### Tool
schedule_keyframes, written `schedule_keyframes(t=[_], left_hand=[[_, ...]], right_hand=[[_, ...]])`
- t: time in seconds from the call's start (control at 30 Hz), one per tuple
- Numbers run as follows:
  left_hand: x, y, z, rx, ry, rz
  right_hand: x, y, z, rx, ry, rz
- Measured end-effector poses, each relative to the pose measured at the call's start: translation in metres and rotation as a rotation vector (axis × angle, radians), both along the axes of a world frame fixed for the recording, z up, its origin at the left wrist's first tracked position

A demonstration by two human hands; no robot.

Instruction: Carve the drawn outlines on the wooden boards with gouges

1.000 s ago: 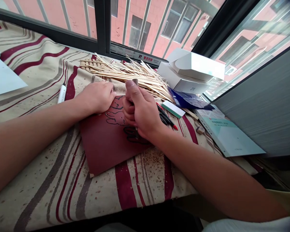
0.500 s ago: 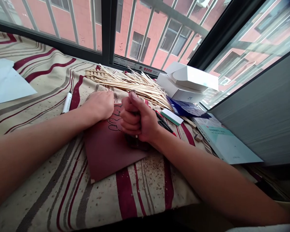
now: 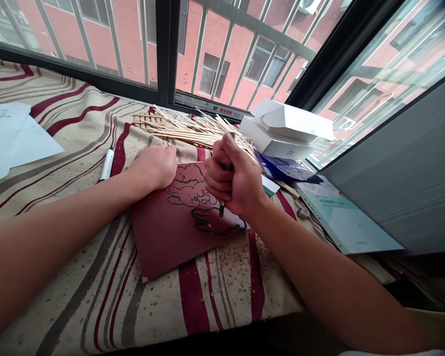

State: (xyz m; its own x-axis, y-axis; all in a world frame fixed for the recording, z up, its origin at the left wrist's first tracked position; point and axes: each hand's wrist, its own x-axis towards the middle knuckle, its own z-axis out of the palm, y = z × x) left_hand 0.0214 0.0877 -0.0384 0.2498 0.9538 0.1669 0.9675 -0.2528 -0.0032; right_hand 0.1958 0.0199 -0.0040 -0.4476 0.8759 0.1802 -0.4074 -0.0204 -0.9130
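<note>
A reddish-brown board [image 3: 163, 237] lies on the striped cloth, with black outlined animal figures [image 3: 187, 194] on its far and right parts. My left hand [image 3: 155, 168] is closed over the board's far left corner; its fingertips are hidden. In a fist with the thumb on top, my right hand [image 3: 233, 180] grips a carving tool [image 3: 221, 209]. The tool's narrow metal blade points down from the fist, over the thick-lined lower figure. Its handle is hidden inside the fist, and I cannot tell whether the tip touches the board.
Thin wooden sticks [image 3: 193, 129] are piled beyond the board, beside a white box [image 3: 282, 131]. A white marker [image 3: 107, 164] and papers [image 3: 15, 141] lie left. To the right are a blue packet [image 3: 287, 167] and a book [image 3: 350, 212]. Crumbs dot the cloth [image 3: 222, 287].
My right hand has moved right and slightly up, uncovering more of the drawing and the tool's blade. My left hand stays at the board's corner. The whole view has shifted slightly.
</note>
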Motion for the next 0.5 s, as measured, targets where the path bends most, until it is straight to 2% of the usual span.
schedule_keyframes(t=[0.13,0.33,0.5], left_hand=[[-0.001,0.002,0.0,-0.005,0.013,-0.008],[-0.007,0.01,-0.004,-0.016,-0.025,-0.094],[-0.007,0.01,-0.002,-0.073,-0.093,-0.074]], right_hand=[[-0.007,-0.006,-0.002,0.043,-0.096,0.011],[-0.018,-0.009,-0.007,0.018,-0.084,0.014],[-0.018,-0.01,-0.008,0.033,-0.086,0.034]])
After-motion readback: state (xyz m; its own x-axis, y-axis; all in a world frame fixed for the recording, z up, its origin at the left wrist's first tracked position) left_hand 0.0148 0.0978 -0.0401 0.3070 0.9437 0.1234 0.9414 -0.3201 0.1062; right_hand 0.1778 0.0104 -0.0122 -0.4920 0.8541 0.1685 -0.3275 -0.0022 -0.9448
